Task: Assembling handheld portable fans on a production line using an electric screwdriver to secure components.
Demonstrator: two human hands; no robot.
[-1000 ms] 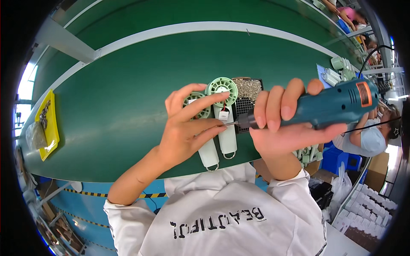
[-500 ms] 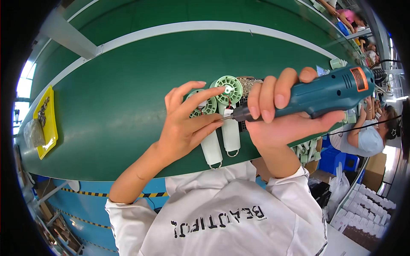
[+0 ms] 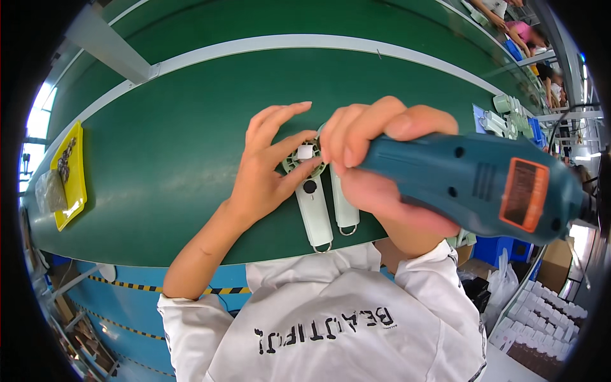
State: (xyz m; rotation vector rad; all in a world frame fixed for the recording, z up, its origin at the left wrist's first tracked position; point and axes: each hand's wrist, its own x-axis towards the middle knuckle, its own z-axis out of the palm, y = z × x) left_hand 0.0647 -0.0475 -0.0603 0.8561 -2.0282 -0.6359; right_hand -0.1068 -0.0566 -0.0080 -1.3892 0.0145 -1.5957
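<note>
looking down from the head view, both hands were right over the middle of the green tabletop [image 3: 172,153]. the left hand [image 3: 264,167] had its thumb and index finger parted at the pale green grille of the left-side fan [image 3: 316,215], on either side of a small white square piece [image 3: 305,151], with the other fingers spread and lifted. couldn't tell if it was really gripping the fan or just resting on it. that fan lay on the tabletop, its white handle pointing back toward the person, a black round button [image 3: 310,186] near the top and a metal ring [image 3: 323,247] at the end.

the right hand [image 3: 382,149] was wrapped around a chunky teal electric screwdriver [image 3: 471,178] with an orange-framed label, body slanting off to the right. its tip was hidden behind the fingers, so no idea what it touched. just beside the first fan lay the right-side fan [image 3: 345,202], only its handle clearly visible.

well off to the left sat a yellow tray [image 3: 76,191] with small metal bits [image 3: 65,162] in it and a clear bag [image 3: 49,192] against it. over on the right were more pale fan parts [image 3: 506,121], and a co-worker in a pink top [image 3: 522,30] showed up in the far top corner.
</note>
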